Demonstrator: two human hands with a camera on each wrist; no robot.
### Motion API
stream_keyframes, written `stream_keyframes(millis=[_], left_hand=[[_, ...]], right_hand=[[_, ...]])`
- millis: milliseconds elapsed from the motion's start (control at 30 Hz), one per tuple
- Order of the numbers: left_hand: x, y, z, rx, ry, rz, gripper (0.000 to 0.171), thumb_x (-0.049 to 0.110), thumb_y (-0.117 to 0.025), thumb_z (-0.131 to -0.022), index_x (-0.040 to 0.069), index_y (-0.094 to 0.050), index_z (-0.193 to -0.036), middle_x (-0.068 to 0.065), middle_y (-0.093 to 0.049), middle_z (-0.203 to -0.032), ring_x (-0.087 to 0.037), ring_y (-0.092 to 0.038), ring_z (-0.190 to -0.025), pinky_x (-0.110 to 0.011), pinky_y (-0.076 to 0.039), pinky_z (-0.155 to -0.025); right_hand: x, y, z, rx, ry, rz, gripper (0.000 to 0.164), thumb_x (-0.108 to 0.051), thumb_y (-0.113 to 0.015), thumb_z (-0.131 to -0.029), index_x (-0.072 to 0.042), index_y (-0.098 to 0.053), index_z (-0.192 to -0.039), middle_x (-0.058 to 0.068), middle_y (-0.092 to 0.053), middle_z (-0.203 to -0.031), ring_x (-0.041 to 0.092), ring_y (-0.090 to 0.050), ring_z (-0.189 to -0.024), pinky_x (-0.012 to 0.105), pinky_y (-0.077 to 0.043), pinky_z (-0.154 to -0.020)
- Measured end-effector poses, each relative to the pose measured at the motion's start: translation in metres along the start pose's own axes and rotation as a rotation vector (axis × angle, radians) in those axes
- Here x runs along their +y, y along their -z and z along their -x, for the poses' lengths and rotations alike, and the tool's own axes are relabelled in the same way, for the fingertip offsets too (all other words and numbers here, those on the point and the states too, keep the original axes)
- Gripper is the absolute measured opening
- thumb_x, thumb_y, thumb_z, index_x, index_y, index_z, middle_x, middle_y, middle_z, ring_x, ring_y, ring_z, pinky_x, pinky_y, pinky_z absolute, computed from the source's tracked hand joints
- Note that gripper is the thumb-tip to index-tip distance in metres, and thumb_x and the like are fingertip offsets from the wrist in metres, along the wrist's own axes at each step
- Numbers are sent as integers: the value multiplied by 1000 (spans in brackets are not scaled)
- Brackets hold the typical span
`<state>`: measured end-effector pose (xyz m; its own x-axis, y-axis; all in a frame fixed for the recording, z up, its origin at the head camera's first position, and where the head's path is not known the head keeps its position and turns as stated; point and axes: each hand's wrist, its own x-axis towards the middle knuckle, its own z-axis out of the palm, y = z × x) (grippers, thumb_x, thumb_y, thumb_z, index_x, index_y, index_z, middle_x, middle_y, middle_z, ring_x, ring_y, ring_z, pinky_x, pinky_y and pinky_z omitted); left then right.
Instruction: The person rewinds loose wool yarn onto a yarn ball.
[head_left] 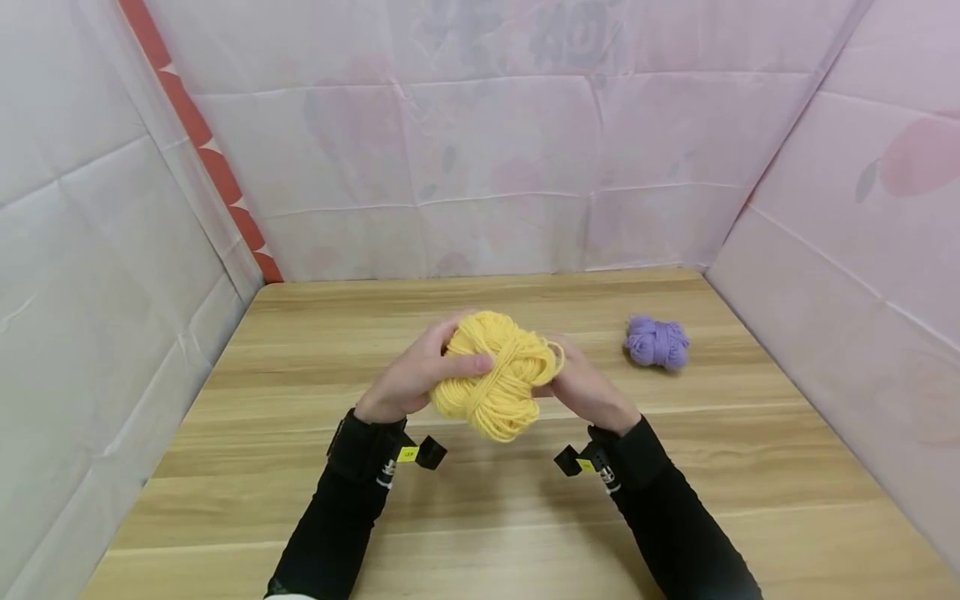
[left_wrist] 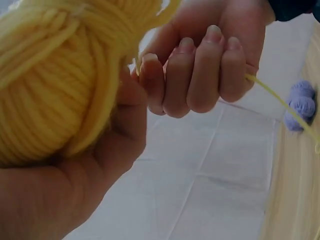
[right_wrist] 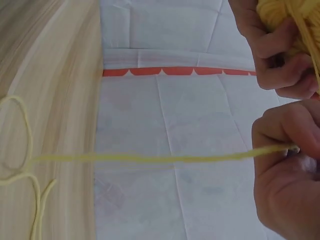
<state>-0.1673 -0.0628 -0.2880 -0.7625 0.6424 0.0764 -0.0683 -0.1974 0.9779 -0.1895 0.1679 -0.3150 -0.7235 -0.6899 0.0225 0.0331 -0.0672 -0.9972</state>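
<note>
A thick skein of yellow yarn (head_left: 501, 396) is held above the table in my left hand (head_left: 412, 371), the thumb pressed across its front. Close against the skein's right side is my right hand (head_left: 588, 385). Its fingers are curled round a yellow yarn strand (right_wrist: 165, 159), seen in the right wrist view leaving the fist and running to the table. In the left wrist view the same strand (left_wrist: 280, 99) trails from the curled fingers. The skein partly hides the right fingertips in the head view.
A small purple yarn skein (head_left: 657, 342) lies on the wooden table (head_left: 300, 467) at the back right. Loose loops of yellow yarn (right_wrist: 31, 130) rest on the tabletop. Pale patterned sheets (head_left: 495, 167) wall in the back and both sides.
</note>
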Motion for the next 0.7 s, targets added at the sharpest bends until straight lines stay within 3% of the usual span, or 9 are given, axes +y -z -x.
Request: stream_keyframes(millis=[100,200,300,400,567,700], left_hand=[[0,-1,0,2,64,-118,49,14,-68,-88,9,-46,-131,-15,-64,-102,-25,-70,-82,-41,-60,-73],[-1,-2,-1,35,118,-257,49,19,-73,-84,15,-49,-127,-14,-64,-103,-26,-70,-83,-42,-60,-73],[-3,-3,-4,103,144,-362,50,23,-76,-82,18,-51,-124,-13,-64,-103,-24,-69,-85,-40,-60,-73],[-7,-3,-7,206,136,-433,50,24,-77,-81,18,-51,-124,-11,-63,-103,-21,-66,-85,-36,-59,-72],[-10,-3,-12,399,84,-468,52,25,-77,-82,13,-48,-124,-12,-62,-105,-19,-65,-84,-32,-58,-70],[-10,-2,-14,522,6,-380,53,25,-74,-85,9,-42,-124,-15,-62,-108,-21,-68,-83,-35,-60,-68]], right_hand=[[-3,3,-1,24,-20,-50,34,-43,-52,-98,-12,-64,-104,-4,-66,-89,8,-64,-79,28,-56,-76],[-5,7,0,64,-20,-82,30,-36,-45,-102,-12,-61,-95,-7,-60,-76,5,-60,-69,21,-53,-66],[-7,11,4,107,14,-95,26,-29,-43,-104,-10,-57,-93,-8,-42,-65,4,-44,-57,17,-37,-53],[-10,12,9,129,80,-60,23,-23,-46,-103,-5,-59,-103,-3,-31,-62,10,-28,-53,27,-22,-54],[-15,7,13,145,151,54,22,-17,-49,-101,-5,-63,-113,0,-29,-61,18,-25,-55,32,-23,-56],[-19,-1,15,151,155,137,23,-17,-51,-101,-7,-66,-114,0,-31,-62,18,-28,-56,31,-24,-54]])
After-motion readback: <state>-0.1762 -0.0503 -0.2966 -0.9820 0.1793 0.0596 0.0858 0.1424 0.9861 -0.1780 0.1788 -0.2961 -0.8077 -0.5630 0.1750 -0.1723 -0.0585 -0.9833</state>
